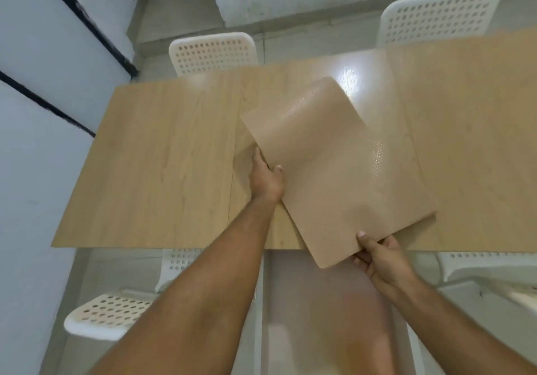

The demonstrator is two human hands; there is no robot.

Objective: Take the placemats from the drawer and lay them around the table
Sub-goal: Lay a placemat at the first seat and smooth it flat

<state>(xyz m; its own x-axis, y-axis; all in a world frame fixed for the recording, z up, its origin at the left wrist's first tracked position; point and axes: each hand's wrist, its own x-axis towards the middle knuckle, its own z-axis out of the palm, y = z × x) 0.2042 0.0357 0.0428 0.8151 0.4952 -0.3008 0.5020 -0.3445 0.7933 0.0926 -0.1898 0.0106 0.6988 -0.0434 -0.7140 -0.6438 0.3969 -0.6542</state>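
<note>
- A tan placemat (334,171) is held at a slant over the wooden table (159,156), with its near corner past the table's near edge.
- Its far end is bowed upward; whether any part touches the tabletop cannot be told.
- A doubled layer is hinted at along its right edge, but the number of mats cannot be told.
- The mat's left edge is gripped by the left hand (266,180), thumb laid on top and fingers hidden underneath.
- The near corner is pinched by the right hand (383,258), thumb on top and fingers curled below.
- A far-left chair (213,53) and a far-right chair (438,14), both white and perforated, are seen beyond the table.
- A near-left chair (107,313) is seen below the table's near edge.
</note>
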